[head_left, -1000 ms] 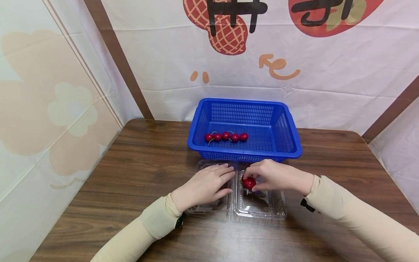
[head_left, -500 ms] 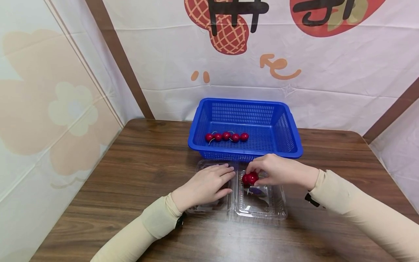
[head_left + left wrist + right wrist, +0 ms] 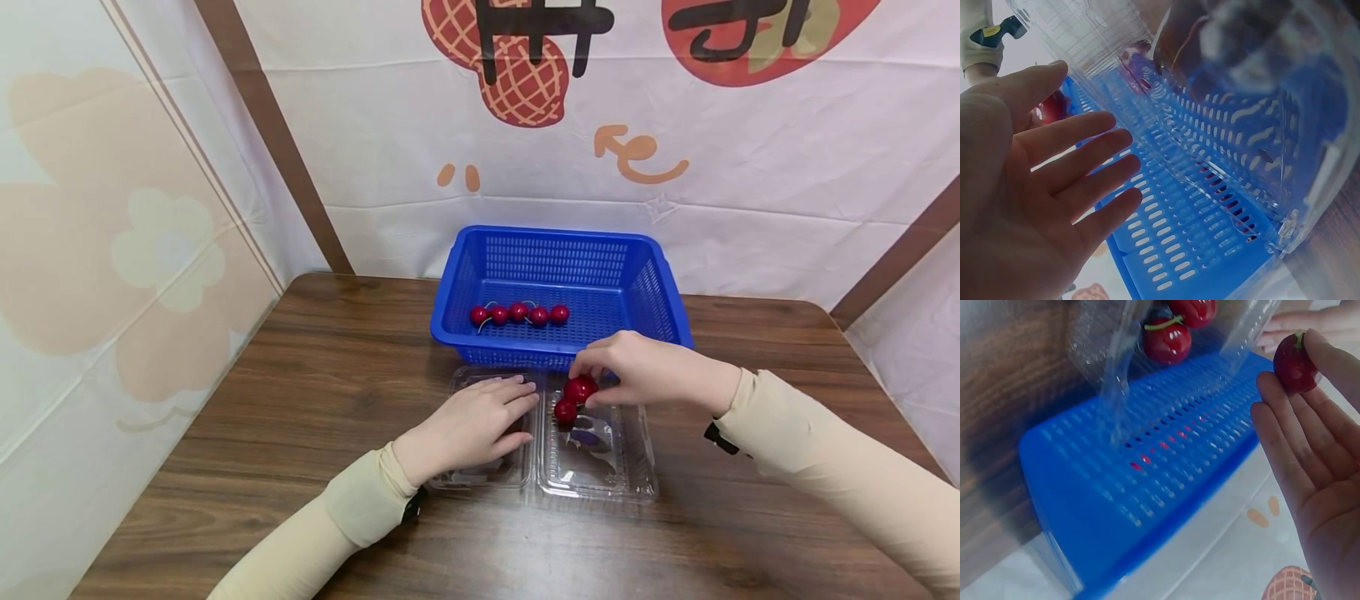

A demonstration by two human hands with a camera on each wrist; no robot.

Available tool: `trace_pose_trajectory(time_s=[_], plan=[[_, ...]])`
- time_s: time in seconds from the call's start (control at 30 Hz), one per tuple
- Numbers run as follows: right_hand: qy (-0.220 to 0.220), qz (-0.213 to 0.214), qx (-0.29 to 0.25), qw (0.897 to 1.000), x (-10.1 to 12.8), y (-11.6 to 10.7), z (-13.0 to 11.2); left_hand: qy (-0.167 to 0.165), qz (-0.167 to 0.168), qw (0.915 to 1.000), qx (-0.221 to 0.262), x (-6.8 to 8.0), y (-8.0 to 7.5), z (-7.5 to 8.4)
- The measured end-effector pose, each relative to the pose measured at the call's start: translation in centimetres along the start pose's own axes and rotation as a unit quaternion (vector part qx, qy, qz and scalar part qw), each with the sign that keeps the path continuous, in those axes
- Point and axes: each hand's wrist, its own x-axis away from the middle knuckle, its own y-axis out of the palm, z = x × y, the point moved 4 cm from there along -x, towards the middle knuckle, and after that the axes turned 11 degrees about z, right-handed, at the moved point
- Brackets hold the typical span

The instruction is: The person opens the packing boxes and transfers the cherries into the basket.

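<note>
My right hand (image 3: 600, 375) pinches a red cherry (image 3: 582, 388) by its fingertips, just above the right half of an open clear clamshell box (image 3: 630, 467). The right wrist view shows the held cherry (image 3: 1295, 362) at my fingertips and two more cherries (image 3: 1167, 340) in the clear box. One other cherry (image 3: 565, 411) sits in the box just below the held one. My left hand (image 3: 510, 404) lies flat with straight fingers on the box's left half (image 3: 468, 477). Behind the box stands a blue basket (image 3: 660, 333) with several cherries (image 3: 517, 313) in a row.
The box and basket stand on a brown wooden table (image 3: 300, 400). A white printed cloth (image 3: 750, 192) hangs behind it, and a pale panel (image 3: 112, 250) closes off the left side. Both arms wear cream sleeves.
My right hand has lifted the cherry up and back from the box toward the basket's front rim. A second cherry now shows below it. The left hand has not moved.
</note>
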Motion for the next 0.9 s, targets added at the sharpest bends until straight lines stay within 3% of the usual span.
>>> trace_pose_trajectory(time_s=[0.9], plan=[[0.013,0.026,0.021,0.999,-3.1,-3.7,1.5,-0.003,-0.003,1.0,-0.001,0.1,0.1,0.0]])
